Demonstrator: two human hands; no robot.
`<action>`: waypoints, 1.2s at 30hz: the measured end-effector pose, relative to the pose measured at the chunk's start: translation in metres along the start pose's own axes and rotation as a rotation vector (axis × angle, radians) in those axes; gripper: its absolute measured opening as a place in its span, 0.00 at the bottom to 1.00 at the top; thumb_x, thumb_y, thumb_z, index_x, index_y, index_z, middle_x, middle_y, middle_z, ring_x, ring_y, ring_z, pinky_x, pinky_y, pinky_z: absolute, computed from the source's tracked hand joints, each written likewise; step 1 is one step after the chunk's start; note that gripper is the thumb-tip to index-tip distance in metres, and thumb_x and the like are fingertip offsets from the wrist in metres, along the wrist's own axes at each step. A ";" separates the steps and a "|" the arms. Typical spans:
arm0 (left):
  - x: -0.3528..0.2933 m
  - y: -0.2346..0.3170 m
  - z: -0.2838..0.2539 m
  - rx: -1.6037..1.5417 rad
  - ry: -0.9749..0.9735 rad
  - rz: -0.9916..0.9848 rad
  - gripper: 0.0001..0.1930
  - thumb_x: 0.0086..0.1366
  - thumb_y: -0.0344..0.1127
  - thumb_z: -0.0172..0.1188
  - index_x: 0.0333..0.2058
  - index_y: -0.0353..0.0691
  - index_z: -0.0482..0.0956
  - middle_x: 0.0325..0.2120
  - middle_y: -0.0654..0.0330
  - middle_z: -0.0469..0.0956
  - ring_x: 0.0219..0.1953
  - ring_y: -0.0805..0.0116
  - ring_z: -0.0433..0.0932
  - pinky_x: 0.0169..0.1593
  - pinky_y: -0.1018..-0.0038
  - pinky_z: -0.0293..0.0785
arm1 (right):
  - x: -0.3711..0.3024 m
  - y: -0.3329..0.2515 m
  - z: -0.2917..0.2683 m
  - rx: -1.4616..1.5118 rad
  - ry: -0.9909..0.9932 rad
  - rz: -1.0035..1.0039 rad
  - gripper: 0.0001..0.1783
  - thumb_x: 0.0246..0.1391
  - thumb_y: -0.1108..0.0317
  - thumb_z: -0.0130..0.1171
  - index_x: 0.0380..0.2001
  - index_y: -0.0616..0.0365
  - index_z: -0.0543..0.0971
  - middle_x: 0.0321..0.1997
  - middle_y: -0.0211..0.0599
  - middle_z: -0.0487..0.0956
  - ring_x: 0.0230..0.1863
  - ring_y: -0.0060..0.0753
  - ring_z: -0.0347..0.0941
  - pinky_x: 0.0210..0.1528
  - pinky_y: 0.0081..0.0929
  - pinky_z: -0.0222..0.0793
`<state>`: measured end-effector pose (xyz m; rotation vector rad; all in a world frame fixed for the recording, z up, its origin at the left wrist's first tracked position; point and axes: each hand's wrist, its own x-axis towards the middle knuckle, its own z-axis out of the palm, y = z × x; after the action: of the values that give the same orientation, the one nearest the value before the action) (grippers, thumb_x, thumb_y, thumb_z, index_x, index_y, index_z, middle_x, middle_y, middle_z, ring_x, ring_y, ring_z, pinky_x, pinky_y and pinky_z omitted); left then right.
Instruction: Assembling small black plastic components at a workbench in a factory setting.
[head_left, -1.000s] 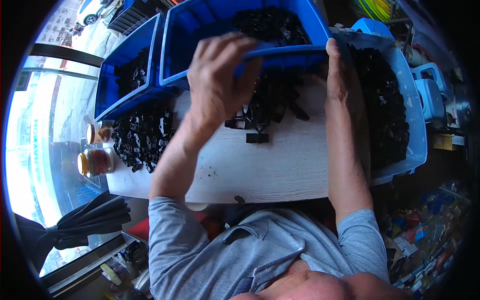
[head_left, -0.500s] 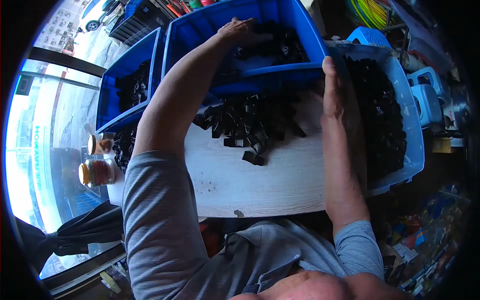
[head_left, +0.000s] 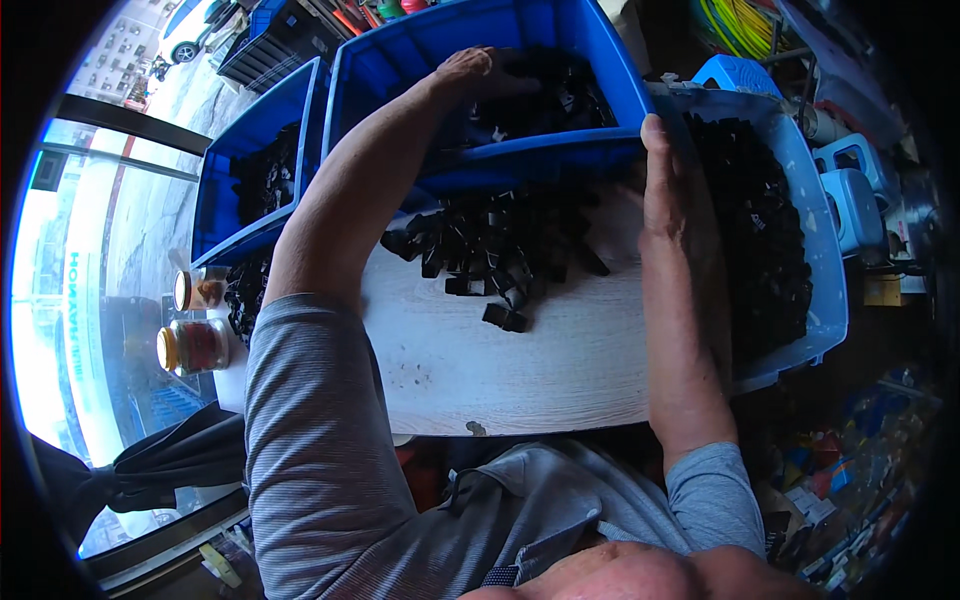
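A large blue plastic bin [head_left: 560, 140] stands at the far side of the table, holding a heap of small black parts [head_left: 575, 90]. My left hand [head_left: 470, 65] reaches over its near wall; the fingers stretch toward the heap, dim in shadow, and no part shows in them. At the bin's near right corner is my right hand [head_left: 660, 180], its thumb up against the rim and its other fingers mostly hidden beside the wall. Below the bin, a loose pile of black block-like parts [head_left: 495, 245] lies on the pale wooden table [head_left: 520, 375].
A smaller blue bin [head_left: 215, 200] with black parts stands at left, near two lidded jars [head_left: 195, 347]. On the right, a translucent tub [head_left: 830, 300] is full of black parts. Blue stools [head_left: 855, 210] and a coiled yellow hose [head_left: 740, 25] are beyond it.
My left hand has shifted slightly within the bin, its fingers lower over the black parts. My right hand keeps its place at the corner.
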<state>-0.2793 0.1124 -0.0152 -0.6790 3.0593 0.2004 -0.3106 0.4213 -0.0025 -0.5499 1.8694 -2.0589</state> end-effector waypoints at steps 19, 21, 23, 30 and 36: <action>-0.059 0.045 -0.001 -0.439 -0.374 0.020 0.43 0.64 0.55 0.68 0.73 0.58 0.56 0.68 0.50 0.66 0.65 0.41 0.71 0.65 0.41 0.68 | 0.004 -0.002 -0.001 -0.037 0.095 0.085 0.50 0.54 0.32 0.59 0.74 0.45 0.61 0.78 0.44 0.56 0.76 0.50 0.54 0.73 0.58 0.55; -0.059 0.075 -0.026 -0.375 -0.398 -0.035 0.41 0.66 0.55 0.67 0.73 0.58 0.57 0.68 0.51 0.66 0.65 0.42 0.70 0.65 0.41 0.69 | 0.002 -0.008 -0.007 -0.036 0.094 0.087 0.53 0.52 0.29 0.59 0.75 0.45 0.60 0.78 0.46 0.57 0.76 0.53 0.54 0.73 0.58 0.55; -0.066 0.070 -0.031 -0.305 -0.428 -0.120 0.40 0.67 0.54 0.66 0.72 0.58 0.57 0.68 0.51 0.66 0.65 0.43 0.70 0.65 0.41 0.69 | -0.004 -0.009 -0.003 -0.036 0.101 0.112 0.60 0.46 0.24 0.60 0.75 0.46 0.57 0.77 0.51 0.59 0.75 0.59 0.56 0.72 0.58 0.56; -0.052 0.064 -0.023 0.263 -0.464 0.346 0.32 0.70 0.52 0.62 0.70 0.60 0.64 0.67 0.58 0.68 0.62 0.48 0.75 0.63 0.47 0.74 | 0.027 0.055 -0.039 0.278 -0.168 0.261 0.59 0.51 0.25 0.55 0.77 0.48 0.53 0.77 0.52 0.55 0.74 0.61 0.55 0.68 0.61 0.63; -0.051 0.065 -0.026 0.306 -0.345 0.505 0.28 0.73 0.54 0.55 0.69 0.60 0.67 0.66 0.57 0.70 0.62 0.52 0.76 0.63 0.50 0.74 | 0.089 0.168 -0.081 2.100 -1.075 0.655 0.61 0.50 0.24 0.54 0.77 0.51 0.52 0.77 0.55 0.54 0.74 0.61 0.56 0.68 0.59 0.64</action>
<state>-0.2600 0.1893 0.0204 0.1367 2.7683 -0.1392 -0.4325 0.4333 -0.1695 -0.1679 -0.8444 -1.4775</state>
